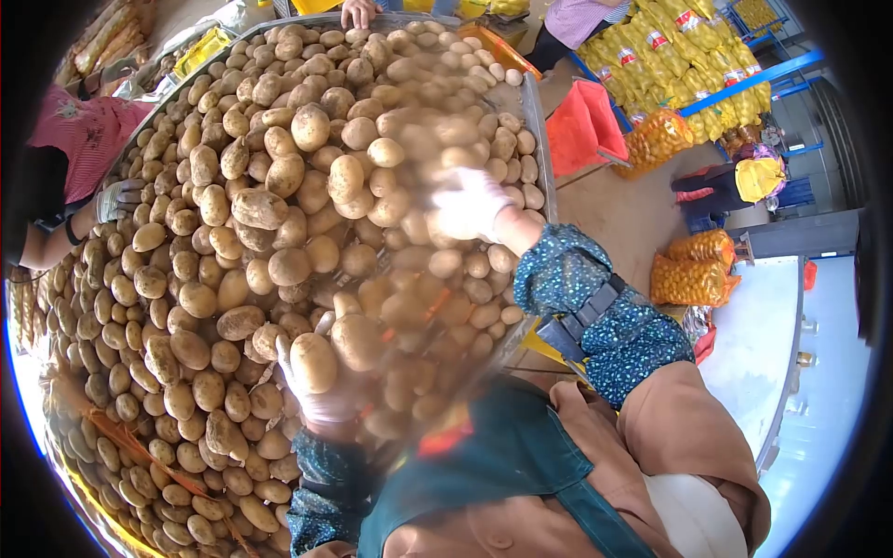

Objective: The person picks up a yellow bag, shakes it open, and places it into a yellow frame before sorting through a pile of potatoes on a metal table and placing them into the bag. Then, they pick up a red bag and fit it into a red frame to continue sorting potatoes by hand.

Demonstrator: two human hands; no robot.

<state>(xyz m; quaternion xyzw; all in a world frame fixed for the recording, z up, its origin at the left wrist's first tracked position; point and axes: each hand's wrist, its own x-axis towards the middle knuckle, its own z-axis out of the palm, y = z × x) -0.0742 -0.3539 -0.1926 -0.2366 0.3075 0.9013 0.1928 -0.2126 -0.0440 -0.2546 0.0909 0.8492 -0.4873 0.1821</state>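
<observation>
A large heap of potatoes [259,210], many with soil on them, covers a broad metal-rimmed table [539,130]. My left hand [326,402], in a pale glove, curls round a potato [313,363] low in the view, close to my body. Another potato [356,341] lies right against that one. My right hand [470,206], also in a pale glove, reaches over the heap near the table's right side. Its fingers spread toward the potatoes with nothing seen between them. Glare and a blurred patch soften the fingertips.
Another person's gloved hand [119,199] rests at the heap's left edge, and a bare hand [359,12] is at the far rim. Right of the table stand a red crate [586,126], filled yellow net bags [693,270] and a stack of bags [665,56]. A person [735,181] bends beyond.
</observation>
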